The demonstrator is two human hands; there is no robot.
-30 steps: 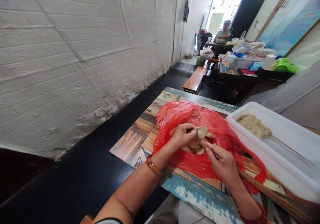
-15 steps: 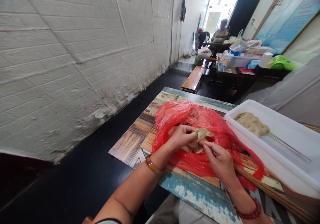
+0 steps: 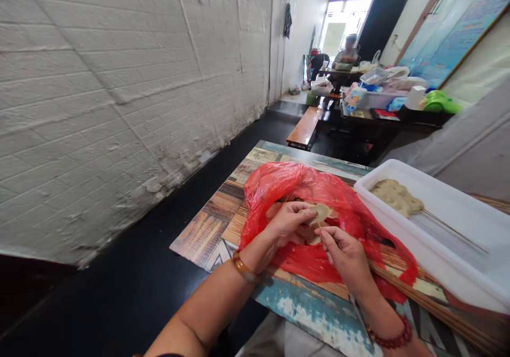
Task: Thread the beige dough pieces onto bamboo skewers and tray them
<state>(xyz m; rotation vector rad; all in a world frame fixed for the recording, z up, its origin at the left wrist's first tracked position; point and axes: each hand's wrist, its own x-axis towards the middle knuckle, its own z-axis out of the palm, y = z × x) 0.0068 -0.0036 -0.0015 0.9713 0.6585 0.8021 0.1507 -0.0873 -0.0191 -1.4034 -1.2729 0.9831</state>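
My left hand (image 3: 289,220) pinches a flat, pale beige slice (image 3: 321,211) of food between thumb and fingers, above an opened red plastic bag (image 3: 274,183). More such slices (image 3: 313,236) lie in the bag beneath, partly covered by both hands. Fingers closed, my right hand (image 3: 341,248) grips a thin wooden skewer (image 3: 319,224), whose upper end meets the lower edge of the slice. Whether the tip has gone through cannot be made out. Beyond the right hand, a white plastic tub (image 3: 450,256) contains beige slices (image 3: 397,196) on skewers.
A bundle of skewers (image 3: 434,310) lies along the patterned table (image 3: 207,224) at the right. A wooden bench (image 3: 306,126) and a cluttered second table (image 3: 360,113) stand ahead. Farther back sits a person (image 3: 347,54). A white brick-patterned wall (image 3: 131,81) runs along the left.
The slice in my left hand has tilted and now shows a flatter, wider face. My right hand has moved slightly, keeping the skewer at its edge. The whole view has shifted a little.
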